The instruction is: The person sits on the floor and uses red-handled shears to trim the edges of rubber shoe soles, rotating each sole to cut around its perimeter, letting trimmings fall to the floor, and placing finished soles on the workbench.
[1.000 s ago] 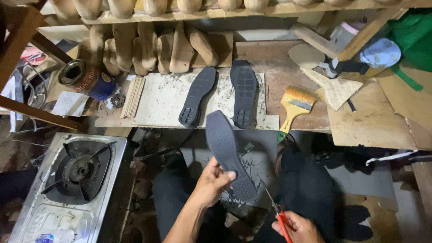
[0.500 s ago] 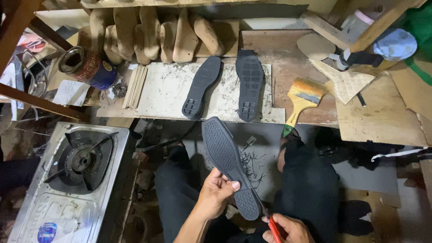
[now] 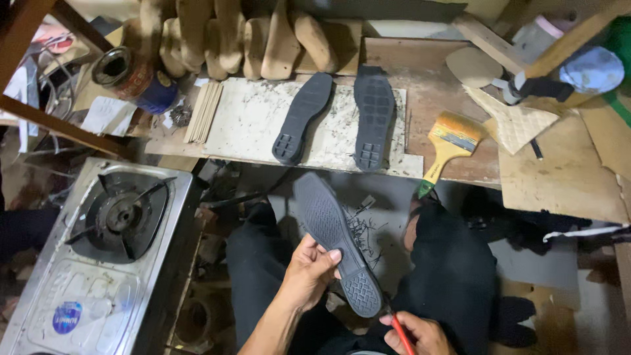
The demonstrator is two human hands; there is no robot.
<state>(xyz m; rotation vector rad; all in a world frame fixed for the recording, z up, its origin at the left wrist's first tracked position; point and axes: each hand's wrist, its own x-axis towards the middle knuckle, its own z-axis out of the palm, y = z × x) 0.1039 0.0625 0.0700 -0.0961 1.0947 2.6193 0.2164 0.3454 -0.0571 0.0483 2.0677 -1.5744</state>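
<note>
My left hand (image 3: 309, 271) grips a black rubber shoe sole (image 3: 335, 238) by its middle, tread side up, toe pointing away over my lap. My right hand (image 3: 414, 332), at the bottom edge, holds a red-handled tool (image 3: 401, 334) whose tip meets the heel end of that sole. Dark rubber shavings (image 3: 360, 227) lie on the grey cloth between my knees. Two more black soles (image 3: 302, 117) (image 3: 373, 116) lie side by side on a stained white board (image 3: 246, 125) on the low bench ahead.
A single-burner gas stove (image 3: 98, 256) stands at the left. A yellow-handled paintbrush (image 3: 445, 146) lies on the bench beside cardboard pieces (image 3: 559, 177). Several wooden shoe lasts (image 3: 243, 39) stand behind the board, with an open tin (image 3: 131, 77) to their left.
The view has shifted downward and closer. The held sole sits lower in my lap, and my right hand with the red-handled tool has come up to its heel end.
</note>
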